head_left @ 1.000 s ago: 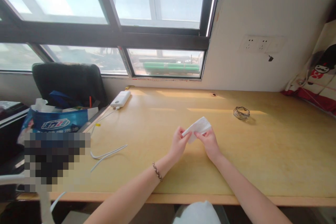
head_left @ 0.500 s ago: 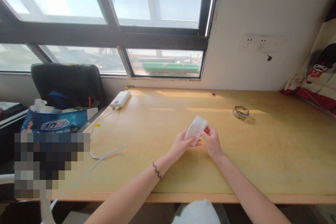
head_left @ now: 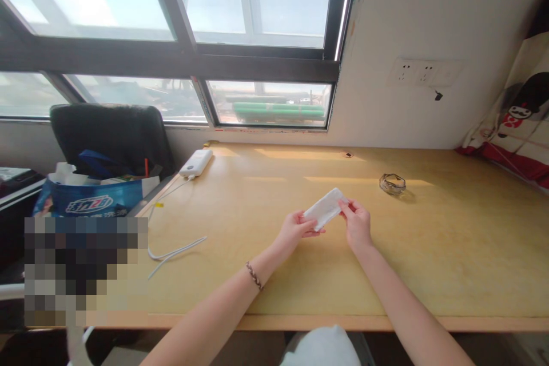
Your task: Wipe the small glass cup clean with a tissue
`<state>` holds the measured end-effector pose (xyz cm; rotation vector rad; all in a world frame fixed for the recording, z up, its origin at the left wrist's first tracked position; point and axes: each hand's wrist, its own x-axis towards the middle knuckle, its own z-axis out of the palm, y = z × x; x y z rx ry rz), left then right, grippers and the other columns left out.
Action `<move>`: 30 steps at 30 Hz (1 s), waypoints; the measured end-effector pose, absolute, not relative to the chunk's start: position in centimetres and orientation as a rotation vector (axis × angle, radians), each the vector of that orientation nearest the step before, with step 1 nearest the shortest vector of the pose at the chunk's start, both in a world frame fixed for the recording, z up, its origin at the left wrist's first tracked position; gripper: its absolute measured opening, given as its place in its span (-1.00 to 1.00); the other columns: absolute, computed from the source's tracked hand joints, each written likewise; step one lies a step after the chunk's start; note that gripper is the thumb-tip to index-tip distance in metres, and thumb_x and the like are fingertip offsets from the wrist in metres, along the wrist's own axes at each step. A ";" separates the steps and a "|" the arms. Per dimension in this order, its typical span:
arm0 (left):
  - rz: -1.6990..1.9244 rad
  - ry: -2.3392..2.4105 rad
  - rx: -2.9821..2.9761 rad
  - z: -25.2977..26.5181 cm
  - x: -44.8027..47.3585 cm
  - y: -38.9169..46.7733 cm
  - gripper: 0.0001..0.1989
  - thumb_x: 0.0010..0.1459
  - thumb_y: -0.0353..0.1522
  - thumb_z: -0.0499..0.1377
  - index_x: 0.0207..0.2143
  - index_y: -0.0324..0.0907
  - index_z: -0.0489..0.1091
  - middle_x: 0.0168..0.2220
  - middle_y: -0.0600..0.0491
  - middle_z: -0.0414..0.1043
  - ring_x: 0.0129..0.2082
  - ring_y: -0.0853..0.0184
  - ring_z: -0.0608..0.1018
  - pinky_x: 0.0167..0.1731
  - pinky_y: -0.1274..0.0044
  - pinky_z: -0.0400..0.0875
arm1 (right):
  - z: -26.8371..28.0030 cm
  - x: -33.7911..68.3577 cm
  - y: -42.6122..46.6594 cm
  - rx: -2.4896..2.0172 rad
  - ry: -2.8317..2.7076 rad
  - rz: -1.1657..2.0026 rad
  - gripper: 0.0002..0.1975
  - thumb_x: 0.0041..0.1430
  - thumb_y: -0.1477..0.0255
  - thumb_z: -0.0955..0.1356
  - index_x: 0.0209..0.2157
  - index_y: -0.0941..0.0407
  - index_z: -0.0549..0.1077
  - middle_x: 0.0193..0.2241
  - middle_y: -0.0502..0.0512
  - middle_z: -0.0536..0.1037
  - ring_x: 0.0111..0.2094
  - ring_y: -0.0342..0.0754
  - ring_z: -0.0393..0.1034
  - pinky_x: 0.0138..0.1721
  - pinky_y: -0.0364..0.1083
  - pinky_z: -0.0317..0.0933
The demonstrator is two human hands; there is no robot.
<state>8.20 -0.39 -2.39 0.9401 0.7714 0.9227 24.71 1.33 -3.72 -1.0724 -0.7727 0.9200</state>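
A folded white tissue is held in the air over the wooden table, between my two hands. My left hand grips its lower left end, thumb on top and fingers beneath. At the upper right end, my right hand pinches the tissue's edge between thumb and fingers. A braided bracelet circles my left wrist. Beyond my right hand, a clear glass ashtray-like dish sits on the table.
On the table, a white power bank with a white cable lies at the left edge. A blue bag stands on a black chair at left. A patterned curtain hangs at the right.
The tissue has turned to lie flatter and longer across. My right hand has shifted right with its end, while my left hand stays nearly in place.
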 end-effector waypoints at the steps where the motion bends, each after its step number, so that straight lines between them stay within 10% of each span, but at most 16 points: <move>1: 0.940 0.805 0.940 -2.4 8.1 -0.2 -0.63 -0.13 -0.22 0.21 -0.33 -0.33 0.32 -0.39 -0.12 0.46 -0.42 0.23 0.53 -0.32 0.42 0.40 | -3.7 24.9 1.4 -1.068 -0.759 0.930 -0.79 -0.17 0.35 0.39 -0.44 0.17 0.41 -0.51 0.02 0.45 -0.49 -0.17 0.30 -0.46 -0.18 0.19; 14: 1.146 0.967 1.065 -2.4 7.2 0.8 -0.59 -0.09 -0.13 0.13 -0.30 -0.30 0.32 -0.36 -0.06 0.44 -0.42 0.30 0.50 -0.49 0.51 0.43 | -2.9 23.7 0.1 -1.027 -1.044 1.462 -0.70 -0.17 0.40 0.39 -0.32 0.12 0.31 -0.41 0.01 0.47 -0.40 -0.08 0.37 -0.42 -0.11 0.26; 30: 1.073 1.119 1.545 -3.0 7.3 0.7 -0.79 -0.11 -0.27 0.15 -0.52 -0.25 0.43 -0.61 0.08 0.37 -0.59 0.43 0.34 -0.60 0.64 0.16 | -3.4 23.8 0.4 -1.294 -1.549 0.997 -0.79 -0.19 0.27 0.37 -0.58 0.15 0.48 -0.61 0.01 0.48 -0.53 -0.10 0.33 -0.50 -0.16 0.15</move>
